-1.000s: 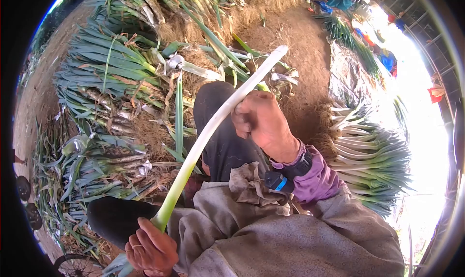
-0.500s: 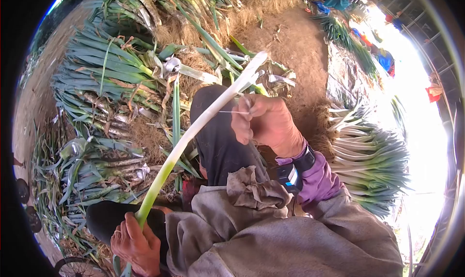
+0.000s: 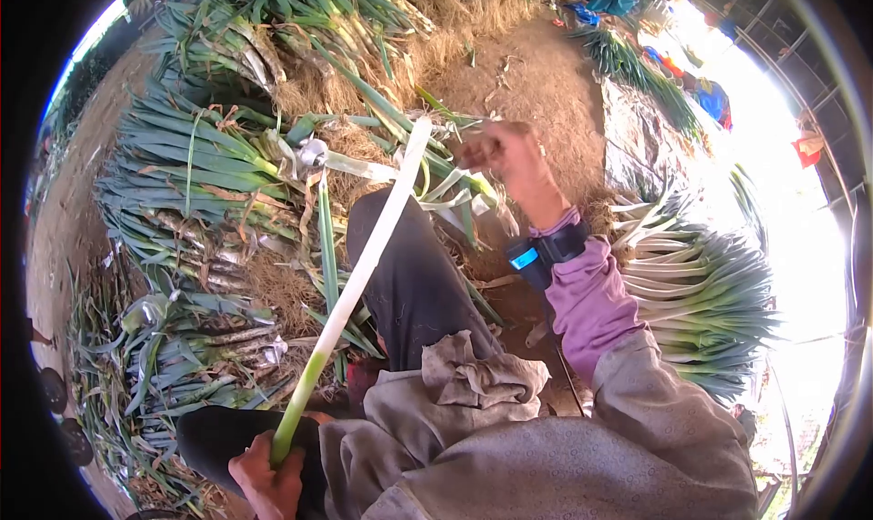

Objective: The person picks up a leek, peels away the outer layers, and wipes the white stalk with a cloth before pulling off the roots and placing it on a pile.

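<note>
Item: leek stalk (image 3: 359, 275), long, white along most of its length, pale green toward the near end. Slants from lower left up to a cut white tip near the upper middle; crosses in front of the dark trouser leg (image 3: 414, 284).

Left hand (image 3: 268, 484): low at the bottom edge, fingers clamped round the green end of the leek stalk.

Right hand (image 3: 509, 156): raised, well apart from the leek stalk, off to the right of its white tip. Fingers drawn in together toward the palm; blurred, so cannot tell whether anything is pinched among them. Dark wristband (image 3: 546, 252) with a blue face on the wrist, purple sleeve (image 3: 591, 302) below it.

On the lap: crumpled grey-brown cloth (image 3: 477, 375), just beside the trouser leg.

To the left: heap of untrimmed leeks (image 3: 200, 165), green leaves outward, roots and dry brown skins tangled toward the middle; more bundles below it.

To the right: stack of trimmed leeks (image 3: 700, 293), white shanks pointing inward, green tops fanned outward.

Between the hands and the heap: loose pale peelings (image 3: 455, 188) on the ground.

Beyond: bare brown earth (image 3: 536, 75), littered with scraps.
</note>
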Motion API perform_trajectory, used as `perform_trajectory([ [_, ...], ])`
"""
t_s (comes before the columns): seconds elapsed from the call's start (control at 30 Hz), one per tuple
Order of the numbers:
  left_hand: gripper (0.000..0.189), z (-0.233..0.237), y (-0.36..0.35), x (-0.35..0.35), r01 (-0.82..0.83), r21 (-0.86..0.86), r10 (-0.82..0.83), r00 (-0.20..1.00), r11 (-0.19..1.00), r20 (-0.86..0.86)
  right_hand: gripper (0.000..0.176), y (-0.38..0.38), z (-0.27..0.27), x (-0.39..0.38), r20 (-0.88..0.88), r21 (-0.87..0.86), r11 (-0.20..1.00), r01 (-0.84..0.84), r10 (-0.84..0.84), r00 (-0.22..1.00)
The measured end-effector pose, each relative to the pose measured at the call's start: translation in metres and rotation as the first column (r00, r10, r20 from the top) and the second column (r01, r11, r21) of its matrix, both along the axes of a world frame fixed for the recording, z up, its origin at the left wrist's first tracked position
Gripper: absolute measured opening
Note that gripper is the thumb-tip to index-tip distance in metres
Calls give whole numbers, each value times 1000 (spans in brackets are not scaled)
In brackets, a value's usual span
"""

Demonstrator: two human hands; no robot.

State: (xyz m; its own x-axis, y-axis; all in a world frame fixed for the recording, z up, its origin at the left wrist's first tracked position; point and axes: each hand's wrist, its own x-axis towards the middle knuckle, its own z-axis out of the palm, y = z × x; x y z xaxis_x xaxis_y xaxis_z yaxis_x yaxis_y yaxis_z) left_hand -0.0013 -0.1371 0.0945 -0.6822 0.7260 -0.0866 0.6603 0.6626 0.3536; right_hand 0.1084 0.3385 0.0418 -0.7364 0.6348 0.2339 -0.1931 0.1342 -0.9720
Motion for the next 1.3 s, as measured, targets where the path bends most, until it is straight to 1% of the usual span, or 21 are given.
perform_trajectory([
  [0.03, 23, 4, 3, 0, -10, -44, 11, 1000, 999, 22, 13, 0, -9, -5, -41, 97, 995, -11, 15, 999],
  [0.13, 24, -6, -3, -1, -120, 141, 86, 970, 983, 227, 14, -25, -1, -14, 155, 138, 980, 142, -163, 974],
  [0.17, 23, -1, 0, -2, -119, 91, 96, 970, 989, 221, 15, -27, -5, -21, 102, 259, 949, 177, -209, 972],
  [0.23, 23, 10, 6, 0, -116, -9, 115, 971, 993, 210, 15, -27, -6, -15, 144, 189, 966, 175, -204, 968],
  [0.33, 25, -17, -17, -6, -110, 246, 37, 958, 963, 283, 16, -41, 13, -8, 202, 184, 969, 166, -203, 958],
  [0.4, 24, -10, -14, -4, -136, 165, 81, 950, 977, 302, 21, -49, 19, -5, 238, 215, 965, 152, -203, 950],
  [0.43, 25, -7, -11, -3, -151, 123, 106, 944, 981, 311, 25, -54, 19, -1, 298, 430, 903, 14, -157, 942],
  [0.5, 27, -8, -5, 4, -144, 126, 125, 981, 982, 145, 34, -75, 18, 15, 439, 732, 615, -292, -97, 893],
  [0.53, 29, -9, -4, 6, -150, 116, 143, 988, 982, 61, 34, -91, 24, 31, 597, 609, 615, -501, 61, 800],
  [0.57, 23, -10, -2, 5, -12, 92, 22, 993, 996, -117, 36, -111, 41, 47, 721, 446, 573, -688, 225, 655],
  [0.6, 20, -7, 5, 6, -27, 118, 37, 996, 993, -82, 39, -128, 43, 57, 801, 373, 519, -769, 239, 549],
  [0.63, 19, -8, 6, 5, -31, 69, 36, 997, 997, -69, 40, -140, 32, 69, 805, 427, 420, -801, 226, 548],
  [0.73, 17, -22, 10, 5, 15, 2, -13, 901, 1000, -434, 37, -156, 27, 78, 928, 240, 485, -841, 139, 345],
  [0.8, 22, -25, 10, 5, 17, -66, -48, 864, 998, -501, 37, -147, 30, 79, 751, 419, 747, -516, 33, 659],
  [0.87, 23, -25, 13, 5, 50, -61, -77, 774, 997, -629, 55, -138, 42, 71, 576, 725, 644, -245, -372, 727],
  [0.93, 24, -26, 10, 1, 102, -50, -105, 667, 994, -737, 79, -116, 36, 64, 264, 962, 217, -168, -568, 779],
  [1.0, 27, -29, 6, -1, 178, -20, -118, 562, 984, -819, 93, -97, 27, 62, 333, 934, 279, -224, -443, 832],
  [1.03, 27, -28, 2, 4, 150, -28, -109, 565, 988, -818, 71, -97, 32, 57, 224, 974, 81, -210, -456, 861],
  [1.13, 29, -41, -1, 7, 91, 202, 147, 416, 975, -897, 46, -67, 9, 70, 509, 857, 356, -373, -471, 720],
  [1.23, 47, -46, -17, 10, -154, 257, 297, 586, 954, -754, 30, -91, 26, 63, 230, 968, 196, -159, -425, 876],
  [1.3, 64, -60, -36, 8, -310, 196, 358, 650, 930, -670, 29, -91, 22, 61, 202, 974, 184, -136, -414, 887],
])
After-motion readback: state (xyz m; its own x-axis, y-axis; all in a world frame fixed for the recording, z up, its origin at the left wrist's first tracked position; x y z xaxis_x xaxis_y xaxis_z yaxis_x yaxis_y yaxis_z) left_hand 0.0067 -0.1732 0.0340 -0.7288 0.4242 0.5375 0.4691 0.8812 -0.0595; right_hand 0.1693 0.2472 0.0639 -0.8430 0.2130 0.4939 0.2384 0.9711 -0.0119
